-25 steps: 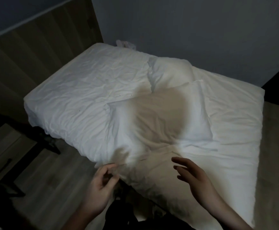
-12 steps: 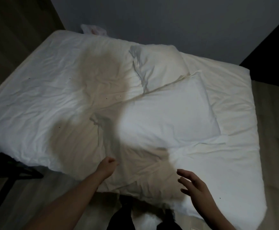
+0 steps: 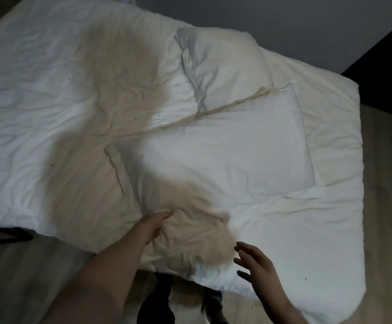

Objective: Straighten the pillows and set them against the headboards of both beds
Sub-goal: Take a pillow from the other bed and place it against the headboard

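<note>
Bed [image 3: 38, 113] fills most of the head view, covered in a wrinkled white sheet, its near edge running diagonally from lower left to lower right. Grey wall [image 3: 283, 19] lies beyond the far side of the bed; pale wood floor [image 3: 27, 277] shows at lower left and again along the right edge. A large tan shadow falls across the sheet in two patches, one near the top centre and one at the near edge. Front pillow [image 3: 232, 160], white, lies flat near the middle of the bed, turned at an angle to the bed edges. Rear pillow [image 3: 225, 66], also white, lies just behind it, touching it along a creased seam, its left end bunched into grey folds. Neither pillow is propped up; both lie flat on the sheet. No headboard is visible in this frame. Left hand [image 3: 154, 224] reaches in from lower left, forearm extended, fingers pressed into the near left corner of the front pillow, fabric bunched around them; whether they are clamped on the cloth, cannot tell. Right hand [image 3: 255, 263] hovers just over the near edge of the bed at lower right, fingers spread and released, grasping nothing.
</note>
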Demonstrator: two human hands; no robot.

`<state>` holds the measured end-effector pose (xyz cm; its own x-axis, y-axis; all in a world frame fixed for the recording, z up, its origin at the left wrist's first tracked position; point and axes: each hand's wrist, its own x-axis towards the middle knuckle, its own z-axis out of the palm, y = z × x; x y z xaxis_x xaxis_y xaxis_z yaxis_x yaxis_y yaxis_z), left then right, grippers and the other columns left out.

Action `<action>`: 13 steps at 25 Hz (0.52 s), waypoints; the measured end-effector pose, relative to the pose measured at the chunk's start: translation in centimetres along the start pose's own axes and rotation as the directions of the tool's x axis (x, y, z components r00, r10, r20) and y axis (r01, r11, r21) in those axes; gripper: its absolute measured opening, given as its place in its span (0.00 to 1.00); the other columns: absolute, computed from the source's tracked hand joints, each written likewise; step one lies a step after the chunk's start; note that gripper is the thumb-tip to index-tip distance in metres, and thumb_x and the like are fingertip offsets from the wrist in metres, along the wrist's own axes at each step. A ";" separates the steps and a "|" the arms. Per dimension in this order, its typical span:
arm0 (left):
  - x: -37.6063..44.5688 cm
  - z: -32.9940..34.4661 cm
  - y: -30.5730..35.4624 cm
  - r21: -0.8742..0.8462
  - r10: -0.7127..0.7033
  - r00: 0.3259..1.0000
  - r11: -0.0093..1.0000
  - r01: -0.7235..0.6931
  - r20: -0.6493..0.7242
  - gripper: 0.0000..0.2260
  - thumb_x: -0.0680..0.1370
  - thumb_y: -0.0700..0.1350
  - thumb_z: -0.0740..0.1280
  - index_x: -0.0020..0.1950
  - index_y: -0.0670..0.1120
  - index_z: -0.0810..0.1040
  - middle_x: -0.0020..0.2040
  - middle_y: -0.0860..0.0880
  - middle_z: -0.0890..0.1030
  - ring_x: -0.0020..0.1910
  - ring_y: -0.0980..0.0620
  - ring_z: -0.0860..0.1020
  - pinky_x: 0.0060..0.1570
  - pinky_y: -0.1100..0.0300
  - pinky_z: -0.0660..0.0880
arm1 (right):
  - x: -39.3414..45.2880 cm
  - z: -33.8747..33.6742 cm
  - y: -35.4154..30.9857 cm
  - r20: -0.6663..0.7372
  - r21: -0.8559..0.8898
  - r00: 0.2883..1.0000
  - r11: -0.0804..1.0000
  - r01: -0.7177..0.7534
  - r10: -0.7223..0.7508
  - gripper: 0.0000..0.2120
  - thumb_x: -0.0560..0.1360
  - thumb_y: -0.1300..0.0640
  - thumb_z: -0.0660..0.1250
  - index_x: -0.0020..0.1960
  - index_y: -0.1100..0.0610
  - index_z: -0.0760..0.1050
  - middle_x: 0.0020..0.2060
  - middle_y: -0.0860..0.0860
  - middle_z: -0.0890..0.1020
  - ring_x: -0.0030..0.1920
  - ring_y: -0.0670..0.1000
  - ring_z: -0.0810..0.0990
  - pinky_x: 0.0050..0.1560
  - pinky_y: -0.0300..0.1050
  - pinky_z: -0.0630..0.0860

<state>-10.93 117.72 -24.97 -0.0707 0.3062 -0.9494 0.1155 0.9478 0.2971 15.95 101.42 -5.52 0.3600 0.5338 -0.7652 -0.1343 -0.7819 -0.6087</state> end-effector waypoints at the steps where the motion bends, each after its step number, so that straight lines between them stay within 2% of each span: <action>1: 1.5 -0.2 -0.3 0.034 0.029 1.000 0.999 -0.029 -0.010 0.60 0.48 0.66 0.86 0.74 0.42 0.73 0.67 0.44 0.82 0.62 0.42 0.82 0.63 0.48 0.79 | 0.1 -0.3 0.1 0.001 0.009 1.000 1.000 0.004 -0.004 0.10 0.82 0.60 0.67 0.59 0.51 0.83 0.56 0.48 0.86 0.56 0.51 0.86 0.54 0.51 0.81; 3: -0.3 -0.8 0.4 0.160 0.128 0.990 0.980 -0.118 -0.053 0.67 0.47 0.71 0.82 0.79 0.42 0.66 0.76 0.44 0.73 0.70 0.42 0.76 0.69 0.48 0.75 | 0.1 -0.7 0.2 0.010 0.024 1.000 1.000 -0.003 0.003 0.10 0.82 0.60 0.66 0.59 0.51 0.83 0.57 0.50 0.86 0.56 0.52 0.86 0.55 0.53 0.81; 4: -4.5 -0.8 1.8 0.193 0.166 0.985 0.969 -0.154 -0.049 0.64 0.51 0.70 0.82 0.79 0.42 0.67 0.76 0.44 0.72 0.71 0.42 0.75 0.69 0.50 0.74 | 0.1 -1.0 0.1 0.021 0.023 1.000 1.000 -0.008 0.007 0.10 0.82 0.61 0.66 0.59 0.51 0.82 0.57 0.51 0.86 0.56 0.53 0.86 0.55 0.53 0.81; 6: -11.7 0.2 3.0 0.175 0.220 0.974 0.962 -0.209 -0.050 0.46 0.65 0.60 0.81 0.76 0.42 0.70 0.73 0.44 0.75 0.69 0.42 0.76 0.63 0.54 0.75 | 0.3 -1.8 0.2 0.059 -0.011 0.998 1.000 -0.009 0.010 0.10 0.82 0.60 0.67 0.59 0.50 0.81 0.60 0.53 0.84 0.57 0.54 0.85 0.53 0.52 0.81; 7: -14.4 0.8 3.0 0.139 0.232 0.970 0.965 -0.221 -0.068 0.37 0.69 0.56 0.80 0.73 0.42 0.73 0.69 0.44 0.78 0.65 0.42 0.79 0.56 0.56 0.76 | 0.3 -2.5 0.3 0.087 -0.046 0.996 0.999 -0.003 0.007 0.10 0.81 0.60 0.68 0.60 0.49 0.80 0.62 0.54 0.83 0.57 0.54 0.84 0.52 0.52 0.81; 8: -16.8 1.5 3.1 0.089 0.241 0.969 0.968 -0.236 -0.056 0.32 0.68 0.55 0.80 0.67 0.43 0.78 0.63 0.43 0.81 0.58 0.43 0.82 0.49 0.57 0.77 | 0.4 -3.2 0.4 0.102 -0.092 0.995 0.996 0.014 -0.004 0.13 0.80 0.61 0.69 0.61 0.48 0.78 0.64 0.55 0.82 0.58 0.55 0.83 0.53 0.52 0.81; 9: -19.2 2.3 2.9 0.041 0.245 0.969 0.969 -0.243 -0.024 0.26 0.64 0.56 0.79 0.58 0.45 0.82 0.55 0.44 0.84 0.47 0.45 0.84 0.41 0.58 0.77 | 0.4 -4.0 0.4 0.105 -0.149 0.994 0.987 0.057 -0.042 0.19 0.78 0.62 0.72 0.65 0.47 0.74 0.67 0.55 0.79 0.59 0.55 0.82 0.55 0.54 0.81; 10: -21.6 3.2 2.8 -0.007 0.247 0.969 0.969 -0.247 0.020 0.23 0.61 0.56 0.78 0.51 0.45 0.83 0.47 0.45 0.85 0.38 0.48 0.83 0.34 0.60 0.76 | 0.5 -5.0 0.3 0.098 -0.248 0.986 0.956 0.155 -0.135 0.30 0.74 0.64 0.76 0.71 0.48 0.69 0.70 0.56 0.76 0.61 0.56 0.81 0.58 0.56 0.80; 11: -23.6 4.1 2.6 -0.047 0.259 0.964 0.966 -0.256 0.059 0.23 0.58 0.56 0.77 0.47 0.45 0.84 0.41 0.45 0.84 0.32 0.50 0.81 0.31 0.61 0.74 | 0.5 -6.0 0.0 0.097 -0.356 0.956 0.888 0.292 -0.276 0.41 0.70 0.65 0.79 0.77 0.50 0.64 0.73 0.56 0.71 0.65 0.57 0.78 0.64 0.58 0.78; 13: -27.0 6.1 1.9 -0.149 0.264 0.960 0.957 -0.249 0.091 0.22 0.57 0.54 0.78 0.46 0.44 0.86 0.41 0.43 0.83 0.33 0.48 0.80 0.31 0.62 0.75 | 0.5 -8.3 -1.0 0.156 -0.569 0.825 0.633 0.525 -0.544 0.54 0.64 0.62 0.82 0.82 0.58 0.56 0.78 0.58 0.64 0.76 0.59 0.67 0.75 0.58 0.68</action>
<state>-2.77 110.71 0.65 0.0530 0.5358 -0.8427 -0.0198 0.8443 0.5355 23.88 99.80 -3.55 0.2258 0.9155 -0.3329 0.6295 -0.3979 -0.6673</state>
